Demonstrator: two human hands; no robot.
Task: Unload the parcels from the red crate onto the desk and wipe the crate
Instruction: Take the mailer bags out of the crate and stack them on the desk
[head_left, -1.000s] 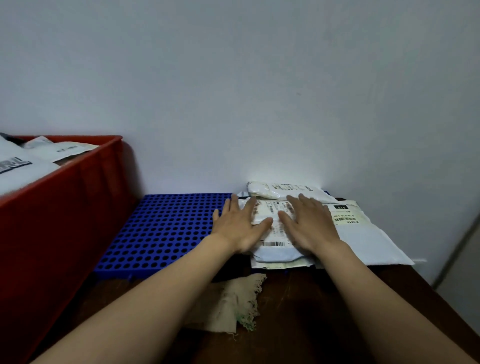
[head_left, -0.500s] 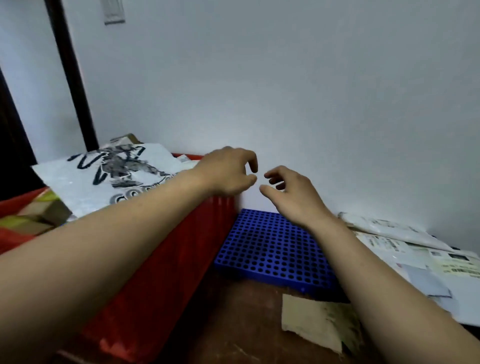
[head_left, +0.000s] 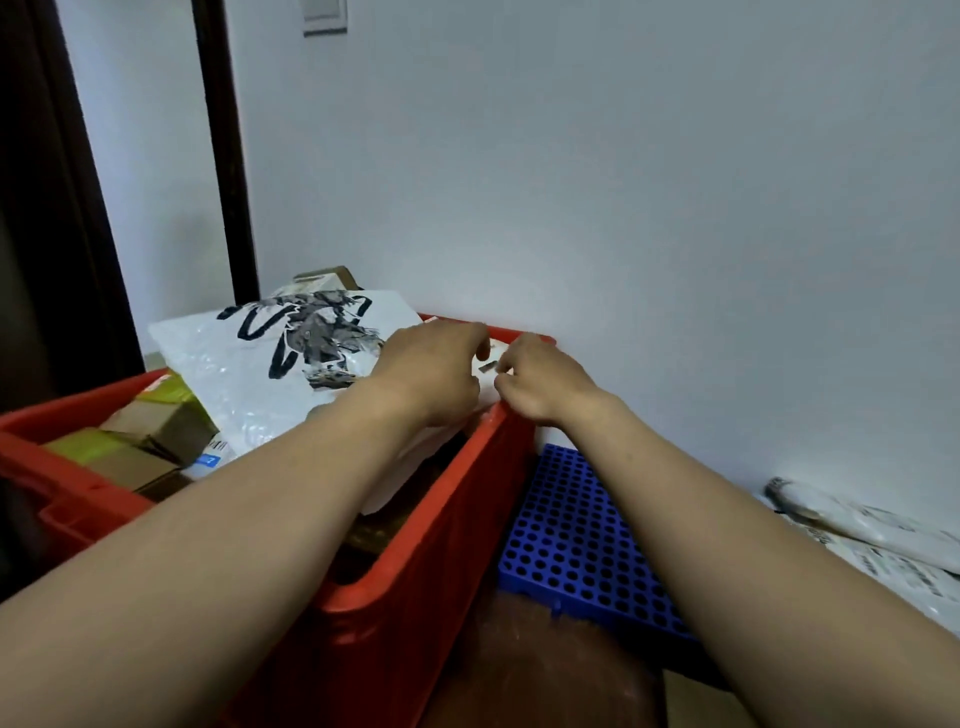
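The red crate (head_left: 415, 545) stands on the left of the brown desk (head_left: 545, 665), filled with parcels. A large white bag with a black print (head_left: 270, 364) lies on top, beside cardboard boxes (head_left: 156, 421). At the crate's far right corner lies a small white parcel (head_left: 488, 387). My left hand (head_left: 431, 374) curls over its left side. My right hand (head_left: 540, 379) pinches its right edge near a dark label. Most of this parcel is hidden under my hands.
A blue perforated mat (head_left: 571, 545) lies on the desk right of the crate. White parcels (head_left: 883, 545) lie stacked at the far right. A beige cloth (head_left: 696, 706) shows at the bottom edge. A wall stands close behind the crate.
Both hands left the parcel stack on the right, swung left over the crate's rim and came down with curled fingers onto a white parcel in its far corner.
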